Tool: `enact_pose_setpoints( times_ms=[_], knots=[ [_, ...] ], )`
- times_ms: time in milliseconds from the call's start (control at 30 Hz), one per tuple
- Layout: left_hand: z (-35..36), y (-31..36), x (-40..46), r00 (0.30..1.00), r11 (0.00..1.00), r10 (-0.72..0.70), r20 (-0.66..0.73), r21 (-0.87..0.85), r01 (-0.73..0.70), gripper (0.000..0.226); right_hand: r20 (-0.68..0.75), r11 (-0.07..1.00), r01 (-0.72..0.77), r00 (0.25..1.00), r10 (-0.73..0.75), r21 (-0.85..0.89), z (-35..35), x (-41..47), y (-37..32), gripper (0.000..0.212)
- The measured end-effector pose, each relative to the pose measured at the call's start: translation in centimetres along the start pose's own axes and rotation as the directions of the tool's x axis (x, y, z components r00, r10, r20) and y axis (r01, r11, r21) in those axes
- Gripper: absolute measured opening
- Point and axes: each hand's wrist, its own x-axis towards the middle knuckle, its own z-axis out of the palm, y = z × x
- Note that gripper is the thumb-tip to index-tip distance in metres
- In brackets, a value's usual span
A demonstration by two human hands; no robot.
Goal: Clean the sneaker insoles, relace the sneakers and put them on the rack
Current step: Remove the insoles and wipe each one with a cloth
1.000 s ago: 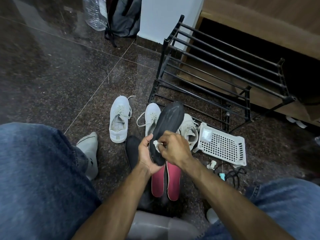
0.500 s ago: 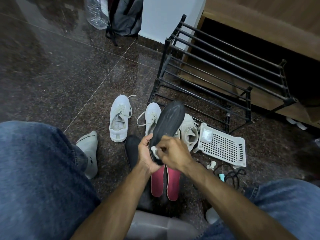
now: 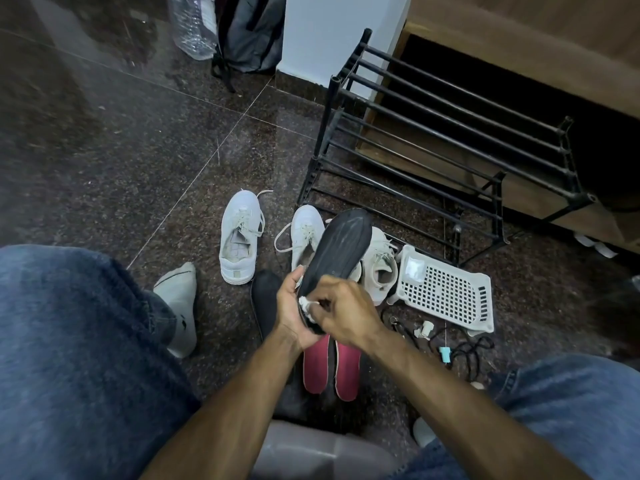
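Two hands on one black insole [image 3: 337, 252] at frame centre: our left hand [image 3: 294, 315] gripped its heel, right hand [image 3: 341, 311] fingers pinched a white wipe [image 3: 306, 303], shifted slightly heelward since before; still cleaning.

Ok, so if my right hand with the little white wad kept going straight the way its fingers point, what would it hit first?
The right hand points left, with its white wad against the black insole. Going straight on, it would first press into that insole, then the left hand gripping it from behind, though depth is hard to judge.
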Motion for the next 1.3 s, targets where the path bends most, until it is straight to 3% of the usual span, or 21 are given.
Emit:
enact_pose_setpoints(
  times_ms=[100, 233, 367, 433, 533, 633, 867, 1033, 1300],
  knots=[
    [0.0, 0.0, 0.1, 1.0, 1.0, -0.007, 0.003, 0.017, 0.007, 0.046, 0.015, 0.997, 0.028, 1.0, -0.027, -0.071, -0.4, 0.0, 0.1, 0.016],
    [0.0, -0.4, 0.2, 1.0, 0.999, -0.023, 0.009, 0.025, 0.023, 0.045, -0.05, 0.974, -0.054, 0.998, 0.044, -0.222, -1.3, 1.9, 0.9, 0.023],
    [0.1, -0.5, 0.0, 1.0, 1.0, 0.018, 0.022, 0.005, -0.018, 0.046, -0.106, 0.974, -0.119, 0.989, 0.099, -0.194, -0.8, 2.2, 1.1, 0.023],
    [0.2, -0.4, 0.0, 0.999, 1.0, 0.03, 0.027, 0.004, -0.03, 0.047, -0.123, 0.983, -0.157, 0.982, 0.145, -0.094, -0.5, 2.2, 1.5, 0.019],
    [0.4, -0.2, 0.1, 0.995, 0.997, 0.07, 0.067, 0.01, -0.071, 0.043, -0.144, 0.955, -0.197, 0.962, 0.232, 0.22, -0.5, 2.4, 2.5, 0.013],
    [0.4, 0.1, 0.5, 0.991, 0.994, 0.108, 0.084, 0.028, -0.11, 0.036, -0.138, 0.961, -0.137, 0.975, 0.174, 0.242, -0.6, 2.0, 2.8, 0.014],
    [0.2, 1.0, 0.3, 0.988, 0.995, 0.087, 0.128, 0.044, -0.093, 0.045, -0.019, 0.926, -0.058, 0.997, 0.07, 0.372, -1.0, 1.9, 3.1, 0.019],
    [0.2, 1.4, 0.5, 0.988, 0.994, 0.093, 0.123, 0.045, -0.099, 0.046, 0.09, 0.971, -0.014, 0.996, -0.008, 0.237, -1.1, 1.6, 2.7, 0.015],
    [-0.6, 0.9, 0.7, 0.995, 0.991, 0.073, 0.068, 0.111, -0.08, 0.06, 0.083, 0.98, 0.083, 0.994, -0.069, -0.182, -0.8, -0.1, 0.4, 0.022]
  ],
)
